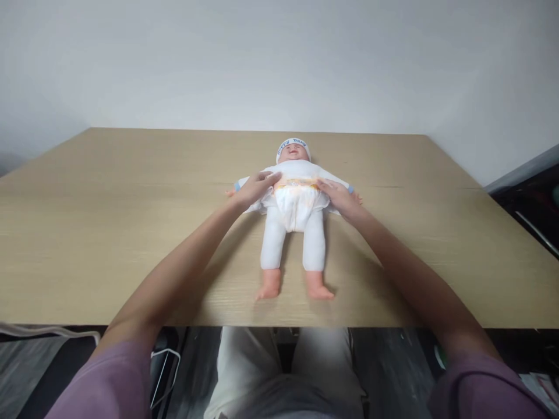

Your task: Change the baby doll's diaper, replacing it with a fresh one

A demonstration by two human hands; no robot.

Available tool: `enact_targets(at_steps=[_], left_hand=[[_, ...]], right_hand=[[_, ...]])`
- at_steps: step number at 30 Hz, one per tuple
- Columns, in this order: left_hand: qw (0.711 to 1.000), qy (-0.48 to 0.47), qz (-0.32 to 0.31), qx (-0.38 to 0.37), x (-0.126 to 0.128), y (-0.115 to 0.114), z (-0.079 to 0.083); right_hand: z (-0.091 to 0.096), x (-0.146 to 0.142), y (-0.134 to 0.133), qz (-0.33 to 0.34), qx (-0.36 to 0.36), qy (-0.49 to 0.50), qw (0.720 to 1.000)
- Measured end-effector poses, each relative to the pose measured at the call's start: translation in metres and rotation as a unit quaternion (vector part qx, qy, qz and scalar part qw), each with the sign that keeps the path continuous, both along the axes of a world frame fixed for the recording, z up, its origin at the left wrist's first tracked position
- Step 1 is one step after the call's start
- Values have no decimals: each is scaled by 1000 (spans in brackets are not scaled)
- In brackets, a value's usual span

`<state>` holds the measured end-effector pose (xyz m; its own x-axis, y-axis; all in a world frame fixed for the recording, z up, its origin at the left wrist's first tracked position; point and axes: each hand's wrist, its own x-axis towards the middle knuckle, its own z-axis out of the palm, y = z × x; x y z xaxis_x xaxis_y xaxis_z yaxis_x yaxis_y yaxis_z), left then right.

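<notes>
A baby doll lies on its back on the table, feet toward me and arms spread wide. It wears a white headband with dark lettering, a white top and a white diaper with an orange-patterned waistband. My left hand rests at the doll's waist on the left, fingers stretched out and touching its belly by the diaper's edge. On the opposite side, my right hand lies with extended fingers against the waistband's end. Beneath my palms, the diaper's sides are partly hidden.
The wooden table reaches back to a pale wall. Its front edge runs just beyond the doll's feet. A white cable hangs at the lower left, and a dark object stands beyond the right edge.
</notes>
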<state>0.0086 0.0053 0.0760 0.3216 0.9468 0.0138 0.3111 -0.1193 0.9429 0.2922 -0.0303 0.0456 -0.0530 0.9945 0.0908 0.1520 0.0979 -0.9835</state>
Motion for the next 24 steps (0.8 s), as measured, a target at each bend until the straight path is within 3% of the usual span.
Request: enact_targets(at_steps=[4, 7, 11, 14, 17, 20, 24], left_hand=[[995, 27, 78, 60, 2, 2, 11], [973, 81, 129, 176, 7, -12, 26], [921, 172, 36, 348, 37, -40, 39], [896, 250, -43, 365, 67, -51, 37], [883, 296, -64, 357, 86, -50, 29], [874, 314, -58, 366, 88, -47, 21], [870, 315, -55, 376, 83, -46, 15]], right_hand=[[-4, 19, -17, -73, 6, -48, 996], [-14, 45, -38, -134, 48, -117, 983], [-27, 74, -62, -168, 95, -235, 953], [-32, 79, -65, -150, 109, -288, 940], [-34, 77, -61, -119, 148, -357, 915], [-35, 79, -57, -62, 186, -396, 897], [-34, 86, -55, -34, 159, -385, 908]])
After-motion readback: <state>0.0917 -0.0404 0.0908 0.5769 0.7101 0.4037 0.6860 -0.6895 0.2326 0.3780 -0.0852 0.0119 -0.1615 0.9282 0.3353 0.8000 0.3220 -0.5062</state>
